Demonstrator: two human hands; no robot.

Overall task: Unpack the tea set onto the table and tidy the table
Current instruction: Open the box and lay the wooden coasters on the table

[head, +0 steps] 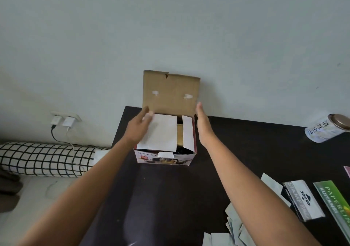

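The tea set box (164, 158), a small carton with a printed red and white front, stands at the far left corner of the dark table (170, 198). Its brown lid flap (170, 92) stands upright against the wall. Two white inner flaps (161, 132) lie partly folded over the opening, and dark contents show between them. My left hand (139, 123) rests with its fingers apart at the left inner flap's far corner. Beside the box's right wall, my right hand (202, 122) is held flat and open; whether it touches the box I cannot tell.
A white tin (325, 129) with a brown lid lies on its side at the far right. Paper slips (234, 226), a stamp pad box (303, 200) and a green packet (335, 202) sit near right. Left of the table are a checked bolster (43, 158) and wall chargers (62, 120).
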